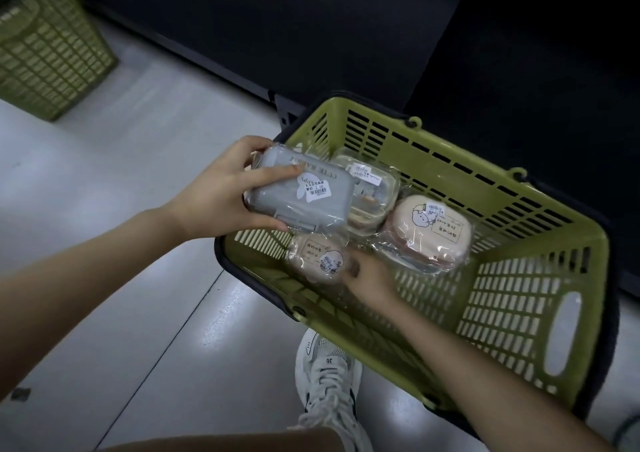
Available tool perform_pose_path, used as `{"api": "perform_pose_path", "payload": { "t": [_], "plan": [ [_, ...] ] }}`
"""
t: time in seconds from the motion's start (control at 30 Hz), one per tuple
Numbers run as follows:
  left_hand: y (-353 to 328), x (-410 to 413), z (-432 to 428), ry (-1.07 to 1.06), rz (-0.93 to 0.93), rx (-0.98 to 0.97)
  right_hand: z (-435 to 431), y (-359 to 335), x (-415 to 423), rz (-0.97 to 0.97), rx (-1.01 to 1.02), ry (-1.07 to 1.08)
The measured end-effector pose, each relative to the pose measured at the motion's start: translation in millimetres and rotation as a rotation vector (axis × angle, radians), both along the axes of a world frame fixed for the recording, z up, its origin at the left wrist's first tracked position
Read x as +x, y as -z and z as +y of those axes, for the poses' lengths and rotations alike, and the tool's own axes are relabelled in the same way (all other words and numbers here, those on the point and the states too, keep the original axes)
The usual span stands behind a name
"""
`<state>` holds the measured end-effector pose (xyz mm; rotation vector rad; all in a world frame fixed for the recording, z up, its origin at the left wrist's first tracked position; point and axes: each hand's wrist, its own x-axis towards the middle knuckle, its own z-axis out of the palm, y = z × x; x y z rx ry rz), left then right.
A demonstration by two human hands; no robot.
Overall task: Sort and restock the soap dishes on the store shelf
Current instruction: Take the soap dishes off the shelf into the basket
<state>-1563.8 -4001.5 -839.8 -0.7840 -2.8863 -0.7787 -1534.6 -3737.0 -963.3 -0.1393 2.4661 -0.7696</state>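
Left hand (221, 195) grasps one grey soap dish (301, 195) wrapped in clear film, thumb along its near edge and fingers curled over the far edge, holding it above the left corner of a green shopping basket (502, 299). Right hand (370, 273) reaches down into that basket and touches the near pink soap dish (315, 259) at its right edge. The fingertips are blurred, so whether they grip it or only rest against it cannot be told. Four wrapped soap dishes show in all from the head camera: the grey one in the left hand, two pink ones with a cartoon sticker, the second pink soap dish (429, 230) lying towards the basket's middle, and one clear-lidded soap dish (370, 192) just behind the grey one. Three of them lie on the basket's bottom. Green baskets number two; the tall green basket (48, 46) stands well apart at the upper left on the pale floor (104, 226). One white sneaker (329, 382) shows below the shopping basket, and a dark shelf base (242, 36) runs behind.
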Motion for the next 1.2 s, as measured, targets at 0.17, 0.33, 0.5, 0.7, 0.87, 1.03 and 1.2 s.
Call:
{"api": "perform_pose_path", "payload": {
  "t": [0.17, 0.33, 0.5, 0.7, 0.87, 1.03, 1.2],
  "plan": [
    [5.3, 11.8, 7.6, 0.053, -0.009, -0.003, 24.2, -101.0, 6.0, 0.432, -0.387, 0.206],
    [7.2, 20.3, 34.8, 0.095, -0.041, 0.086, 14.9, -129.3, -19.9, 0.318, -0.115, -0.321],
    [7.4, 16.7, 35.8, 0.066, -0.083, -0.076, 16.8, -83.1, -10.5, 0.336, -0.078, -0.285],
    [14.2, 7.1, 17.5, -0.234, -0.111, -0.249, -6.1, -35.3, -12.6, 0.16, 0.202, -0.36],
    [13.9, 8.3, 22.2, -0.269, -0.204, -0.219, -32.7, -19.9, -19.5, 0.128, 0.333, -0.451],
    [5.4, 8.9, 24.2, -0.26, -0.257, -0.253, -13.0, -50.1, -9.9, 0.295, 0.258, -0.455],
    [-10.2, 10.7, 34.2, -0.283, -0.306, -0.326, 41.1, -108.4, -3.2, 0.371, 0.25, -0.359]
  ]
}}
